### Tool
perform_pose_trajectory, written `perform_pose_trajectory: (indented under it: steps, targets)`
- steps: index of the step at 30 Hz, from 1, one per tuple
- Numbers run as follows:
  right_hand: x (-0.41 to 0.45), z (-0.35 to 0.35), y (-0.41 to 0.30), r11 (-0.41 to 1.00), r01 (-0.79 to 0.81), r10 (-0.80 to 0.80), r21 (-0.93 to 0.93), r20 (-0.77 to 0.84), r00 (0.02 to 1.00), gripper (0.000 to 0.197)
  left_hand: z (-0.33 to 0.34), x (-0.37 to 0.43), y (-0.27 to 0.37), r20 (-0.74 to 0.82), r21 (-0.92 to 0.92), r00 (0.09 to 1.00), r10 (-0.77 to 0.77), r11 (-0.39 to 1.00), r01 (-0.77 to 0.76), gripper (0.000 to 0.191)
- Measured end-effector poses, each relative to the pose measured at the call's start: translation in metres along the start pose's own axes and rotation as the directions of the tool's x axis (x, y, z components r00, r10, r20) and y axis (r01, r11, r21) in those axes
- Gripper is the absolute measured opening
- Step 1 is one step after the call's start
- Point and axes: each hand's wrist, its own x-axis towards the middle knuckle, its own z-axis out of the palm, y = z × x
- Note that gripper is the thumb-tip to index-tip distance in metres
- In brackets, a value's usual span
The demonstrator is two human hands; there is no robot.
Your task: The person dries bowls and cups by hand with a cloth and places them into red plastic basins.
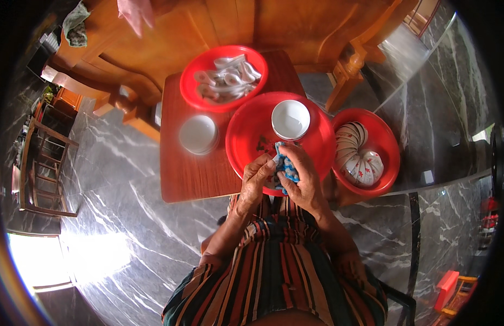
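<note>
Over the near side of a large red plastic basin [243, 140], both hands are close together. My left hand [254, 175] pinches a small white piece of crockery [275, 158] between thumb and fingers; most of it is hidden, so its shape cannot be told. My right hand [304, 175] grips a crumpled blue and white cloth [288, 168] pressed against that piece. Beyond the hands, stacked white bowls [290, 118] stand inside the basin at its far side. Some dark printed pattern shows on the basin's bottom.
Left of the basin, a stack of white bowls [198, 133] rests on the brown wooden table [186, 179]. Behind it, a red basin [188, 95] holds several white spoons [229, 79]. On the right, another red basin [389, 171] holds flower-patterned bowls [353, 153]. A wooden bench [219, 24] stands behind.
</note>
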Motion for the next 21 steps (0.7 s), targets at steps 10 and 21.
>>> perform_pose_trajectory:
  steps: [10,21]
  targets:
    - [-0.008,-0.003,0.043,0.637,-0.386,0.463,0.667,0.07,0.884,0.042,-0.003,-0.007,0.006,-0.054,-0.072,0.998,-0.016,0.997,0.012,0.022]
    - [-0.023,0.01,0.05,0.237,-0.369,0.615,0.899,0.155,0.773,0.036,-0.004,-0.002,0.002,-0.095,-0.149,0.995,0.044,0.987,-0.058,0.022]
